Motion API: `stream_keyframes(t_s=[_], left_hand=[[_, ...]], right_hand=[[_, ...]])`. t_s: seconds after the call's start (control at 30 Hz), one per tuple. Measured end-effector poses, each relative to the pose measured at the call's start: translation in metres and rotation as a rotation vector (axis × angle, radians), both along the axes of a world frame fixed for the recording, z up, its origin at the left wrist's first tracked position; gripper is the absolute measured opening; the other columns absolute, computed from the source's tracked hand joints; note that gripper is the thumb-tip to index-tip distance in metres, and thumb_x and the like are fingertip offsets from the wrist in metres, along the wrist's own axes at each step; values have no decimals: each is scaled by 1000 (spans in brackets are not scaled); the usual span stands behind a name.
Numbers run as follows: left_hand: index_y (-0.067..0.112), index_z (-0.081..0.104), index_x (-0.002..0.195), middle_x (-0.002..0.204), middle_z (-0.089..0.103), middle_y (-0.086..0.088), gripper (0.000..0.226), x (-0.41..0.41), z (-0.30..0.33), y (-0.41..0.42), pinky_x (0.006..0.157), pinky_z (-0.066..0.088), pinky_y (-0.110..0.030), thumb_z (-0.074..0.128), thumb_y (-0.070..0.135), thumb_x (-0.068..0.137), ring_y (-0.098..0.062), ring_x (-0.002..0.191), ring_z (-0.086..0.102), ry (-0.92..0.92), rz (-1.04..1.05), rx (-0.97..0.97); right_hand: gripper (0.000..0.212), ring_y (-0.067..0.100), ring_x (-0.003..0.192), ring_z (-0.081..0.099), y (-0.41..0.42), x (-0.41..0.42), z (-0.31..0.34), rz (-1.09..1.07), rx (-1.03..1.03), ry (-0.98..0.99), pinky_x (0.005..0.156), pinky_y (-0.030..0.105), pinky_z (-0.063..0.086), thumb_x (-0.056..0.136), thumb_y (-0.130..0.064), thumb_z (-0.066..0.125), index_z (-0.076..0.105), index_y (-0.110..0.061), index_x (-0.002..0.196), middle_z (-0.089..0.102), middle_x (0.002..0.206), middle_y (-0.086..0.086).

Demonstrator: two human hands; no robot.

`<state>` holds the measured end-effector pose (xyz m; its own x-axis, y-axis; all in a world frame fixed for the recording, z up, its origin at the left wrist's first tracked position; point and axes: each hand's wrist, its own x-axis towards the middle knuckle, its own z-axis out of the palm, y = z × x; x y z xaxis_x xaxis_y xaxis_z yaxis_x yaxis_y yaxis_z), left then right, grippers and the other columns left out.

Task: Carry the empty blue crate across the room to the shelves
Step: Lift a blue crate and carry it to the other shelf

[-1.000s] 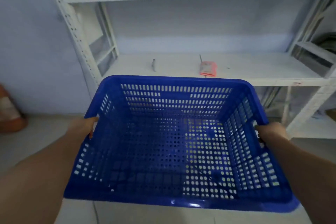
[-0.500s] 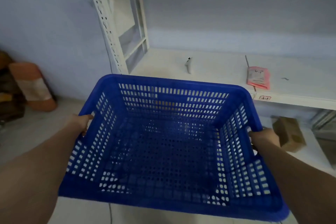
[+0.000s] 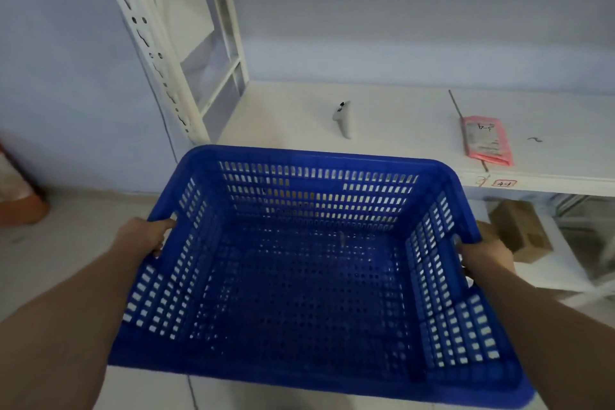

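Note:
I hold the empty blue perforated crate level in front of me, off the floor. My left hand grips its left rim and my right hand grips its right rim; the fingers of both are partly hidden behind the crate walls. The crate's far rim lies just in front of the front edge of the white shelf board of the white metal shelves. The perforated upright post of the shelves rises at the upper left.
On the shelf board lie a small grey object and a pink packet with a thin rod beside it. A brown cardboard box sits on the lower shelf at right. An orange object stands on the floor at far left.
The shelves have grown larger and shifted in view as I came closer and looked further down. The crate stays gripped in both hands, now near the shelf's front edge.

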<state>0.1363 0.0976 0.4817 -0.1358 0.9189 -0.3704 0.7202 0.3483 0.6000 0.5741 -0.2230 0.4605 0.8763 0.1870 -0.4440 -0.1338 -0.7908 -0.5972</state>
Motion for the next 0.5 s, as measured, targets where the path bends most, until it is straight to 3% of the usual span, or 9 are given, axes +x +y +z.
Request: stream_keyframes(t_s=[0.17, 0.3, 0.43, 0.5], left_hand=[[2, 54, 62, 56, 55, -17, 39, -8, -14, 32, 56, 47, -35, 66, 31, 84, -30, 50, 53, -14, -55, -37], [3, 56, 59, 54, 57, -16, 40, -18, -11, 57, 58, 49, -34, 67, 33, 82, -30, 50, 54, -36, -68, -56], [3, 53, 57, 51, 54, -15, 42, -25, -14, 65, 60, 49, -35, 64, 34, 84, -29, 47, 51, -47, -82, -92], [4, 52, 60, 53, 52, -15, 39, -24, -14, 66, 56, 47, -34, 63, 30, 86, -28, 47, 49, -70, -88, -125]], right_hand=[[21, 33, 73, 68, 30, -12, -1, -25, -17, -18, 70, 44, 57, 87, -25, 65, 59, -5, 90, 68, 83, 17], [27, 35, 74, 69, 47, -22, -7, -47, -47, -29, 73, 49, 58, 85, -26, 67, 59, -3, 98, 68, 86, 19], [32, 33, 69, 68, 52, -26, -9, -31, -97, -52, 56, 34, 52, 85, -27, 64, 63, 1, 99, 69, 82, 20], [29, 33, 69, 67, 52, -25, -7, -42, -118, -43, 56, 33, 49, 85, -23, 64, 63, 4, 98, 69, 83, 22]])
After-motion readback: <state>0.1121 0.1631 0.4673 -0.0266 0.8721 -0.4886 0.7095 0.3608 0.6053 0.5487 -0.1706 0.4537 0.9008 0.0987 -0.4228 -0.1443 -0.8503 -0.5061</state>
